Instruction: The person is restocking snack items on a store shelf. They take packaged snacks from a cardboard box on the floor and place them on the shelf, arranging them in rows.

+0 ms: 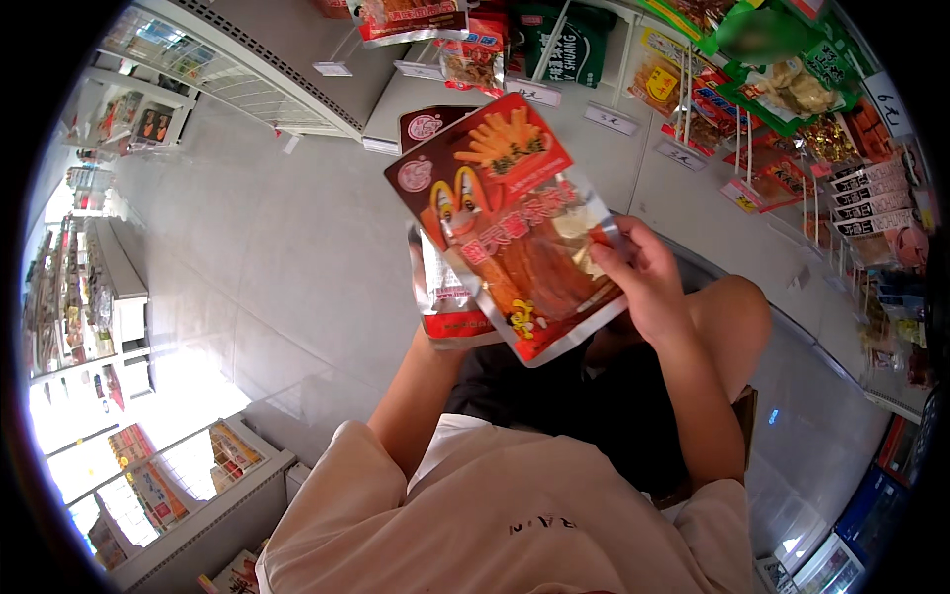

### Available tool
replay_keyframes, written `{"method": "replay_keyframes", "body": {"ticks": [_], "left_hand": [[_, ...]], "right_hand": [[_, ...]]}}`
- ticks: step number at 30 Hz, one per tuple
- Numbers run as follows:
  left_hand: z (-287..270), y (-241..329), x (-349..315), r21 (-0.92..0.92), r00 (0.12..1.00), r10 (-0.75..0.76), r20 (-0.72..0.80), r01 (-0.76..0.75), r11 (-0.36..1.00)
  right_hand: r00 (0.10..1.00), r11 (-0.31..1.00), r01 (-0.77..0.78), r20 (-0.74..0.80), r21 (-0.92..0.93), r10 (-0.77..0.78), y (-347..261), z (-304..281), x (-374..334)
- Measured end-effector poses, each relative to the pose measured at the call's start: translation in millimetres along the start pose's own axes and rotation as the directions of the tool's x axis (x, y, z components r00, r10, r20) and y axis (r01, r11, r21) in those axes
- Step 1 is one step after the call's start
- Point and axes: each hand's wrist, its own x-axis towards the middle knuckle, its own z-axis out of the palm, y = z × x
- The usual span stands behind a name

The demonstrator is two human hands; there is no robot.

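Note:
My right hand pinches the right edge of a red and brown snack packet, thumb on its front. The packet has a cartoon face with big eyes, a picture of orange sticks and a clear window showing brown strips. Behind it, a second snack packet with a silver and red panel sticks out at the lower left, and a dark top corner shows above. My left forearm rises to this rear packet, and my left hand holds it from behind, its fingers mostly hidden. Both packets are above my lap.
Hooks with bagged snacks and price tags line the shelf ahead and to the right. A wire-fronted white shelf stands at the far left. More stocked shelving lies left, across the grey tiled floor.

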Motion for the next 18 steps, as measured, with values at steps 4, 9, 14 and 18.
{"method": "replay_keyframes", "body": {"ticks": [4,9,14,18], "left_hand": [[-24,29,-9,0.059,0.952,0.036,0.304,-0.057,0.997],[-69,57,-23,0.249,0.989,0.046,0.138,-0.08,0.965],[-10,-13,-31,0.717,0.886,0.137,0.444,-0.443,0.539],[26,-23,-19,0.705,0.715,0.075,0.695,-0.658,-0.266]], "right_hand": [[0.979,0.992,0.124,-0.167,0.023,-0.119,-11,-9,-8],[0.885,0.907,0.336,-0.245,-0.252,-0.396,-8,3,-15],[0.921,0.932,0.347,0.152,0.103,-0.359,1,36,-20],[0.961,0.982,0.117,0.234,0.146,-0.15,14,25,-20]]}}
